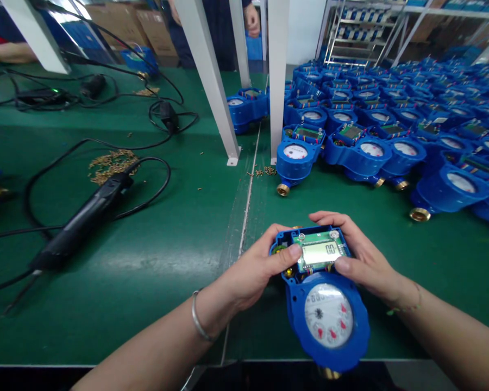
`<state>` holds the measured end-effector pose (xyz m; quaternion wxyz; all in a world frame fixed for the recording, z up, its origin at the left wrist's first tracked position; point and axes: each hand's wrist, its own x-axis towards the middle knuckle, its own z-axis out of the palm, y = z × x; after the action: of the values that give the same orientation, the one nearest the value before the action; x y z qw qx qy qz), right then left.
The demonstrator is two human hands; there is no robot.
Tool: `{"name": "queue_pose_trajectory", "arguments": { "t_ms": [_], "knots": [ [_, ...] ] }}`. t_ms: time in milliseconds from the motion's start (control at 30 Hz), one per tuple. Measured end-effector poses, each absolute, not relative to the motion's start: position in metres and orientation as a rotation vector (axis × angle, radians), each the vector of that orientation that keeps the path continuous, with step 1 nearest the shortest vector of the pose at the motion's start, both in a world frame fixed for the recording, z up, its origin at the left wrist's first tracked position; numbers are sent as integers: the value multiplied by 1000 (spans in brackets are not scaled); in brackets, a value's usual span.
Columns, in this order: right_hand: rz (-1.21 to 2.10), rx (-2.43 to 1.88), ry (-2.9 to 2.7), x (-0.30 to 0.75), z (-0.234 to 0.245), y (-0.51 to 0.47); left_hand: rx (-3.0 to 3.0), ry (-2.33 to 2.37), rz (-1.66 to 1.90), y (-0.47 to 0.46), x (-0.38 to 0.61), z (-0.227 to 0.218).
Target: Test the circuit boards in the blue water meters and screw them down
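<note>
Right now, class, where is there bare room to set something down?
Bare tabletop lies between the black corded tool and the left hand, and right of the right hand, short of the blue meters. Crowded: among those meters, and behind the tool, with cables and brass screws.

Open blue meter (325, 301), dial upward

Both hands (252, 271) hold a blue meter (324, 298) at a green table (179, 228).

meter (323, 278): blue | dial (328, 316): white, red pointers (320, 333) | table (179, 228): green | screwdriver (81, 220): black | screws (111, 164): golden
</note>
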<state>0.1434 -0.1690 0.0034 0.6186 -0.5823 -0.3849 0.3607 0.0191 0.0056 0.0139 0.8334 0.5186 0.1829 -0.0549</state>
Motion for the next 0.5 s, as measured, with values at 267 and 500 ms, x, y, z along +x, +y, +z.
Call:
{"name": "queue_pose_trajectory", "arguments": {
  "t_ms": [267, 500],
  "knots": [
    [861, -1333, -887, 143, -1, -173, 1270, 336, -100, 7, 15, 13],
    [823, -1327, -888, 141, -2, -172, 1850, 107, 183, 12, 10, 18]
  ]
}}
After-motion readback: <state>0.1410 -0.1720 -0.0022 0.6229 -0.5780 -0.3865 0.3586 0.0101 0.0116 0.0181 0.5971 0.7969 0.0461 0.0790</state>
